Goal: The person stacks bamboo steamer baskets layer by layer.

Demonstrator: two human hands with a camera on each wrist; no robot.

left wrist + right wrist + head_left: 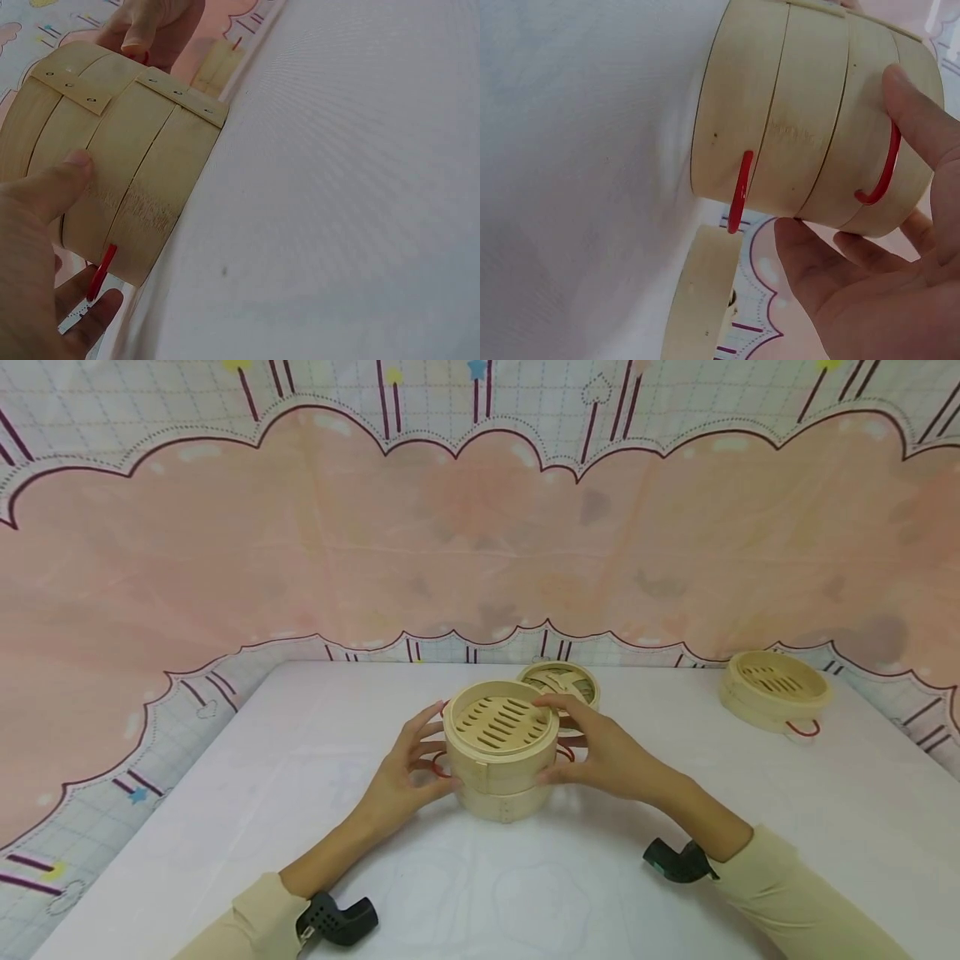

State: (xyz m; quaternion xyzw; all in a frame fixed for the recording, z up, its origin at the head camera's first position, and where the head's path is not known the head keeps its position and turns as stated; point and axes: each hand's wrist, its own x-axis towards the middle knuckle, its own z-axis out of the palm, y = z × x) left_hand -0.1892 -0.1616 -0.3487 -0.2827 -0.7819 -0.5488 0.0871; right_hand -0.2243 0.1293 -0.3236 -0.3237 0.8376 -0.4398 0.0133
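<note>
Two round bamboo steamer baskets stand stacked on the white table, the upper basket (480, 774) with its slotted base facing up and the lower basket (506, 807) under it. On their left side, my left hand (401, 777) holds the upper basket, thumb at the front and fingers spread behind. My right hand (607, 752) grips the upper basket from the right, index finger over the top rim and thumb on the side wall. Red loop handles show on the sides: the lower handle (739, 191) and the upper handle (889, 169) in the right wrist view.
Close behind the stack lies a woven bamboo lid (588, 681), partly hidden by it. Another slotted steamer basket (757, 710) with a red handle sits at the table's back right. A patterned cloth (465, 543) hangs behind the white table (225, 810).
</note>
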